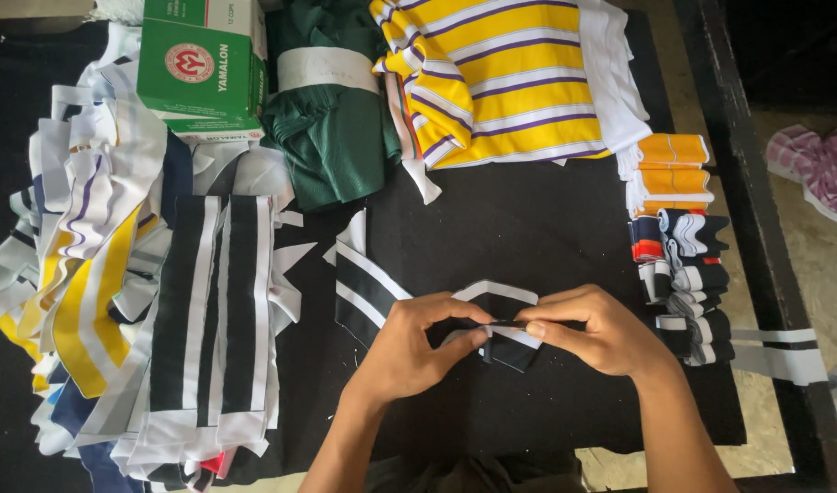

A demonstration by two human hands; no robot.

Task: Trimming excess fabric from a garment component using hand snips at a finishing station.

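The left hand (409, 347) and the right hand (594, 330) meet at their fingertips, both pinched shut on a folded black-and-white striped collar piece (500, 319) that lies on the black cloth of the bench (528, 228), near its front edge. The collar piece is a knitted band, black with white stripes along its edges, bent into a shallow V; its left end (363, 283) runs up and away from the left hand, flat on the cloth.

Just right of the collar piece stands a stack of small folded bands (683, 292) in black, white, navy and red, and behind that stack sit orange-and-white folded bands (672, 164). Left of the collar piece lies a flat bundle of long black-and-white striped strips (213, 319), and further left a loose heap of yellow, white and purple striped strips (80, 274). Behind the collar piece, well apart, lie a rolled dark green fabric bundle (331, 110) with a white paper band, a folded yellow cloth with purple and white stripes (500, 82), and a green cardboard box (199, 68). Nothing lies between the hands and the collar piece. Off the bench, to the right, a pink striped cloth (815, 169) lies on the floor.
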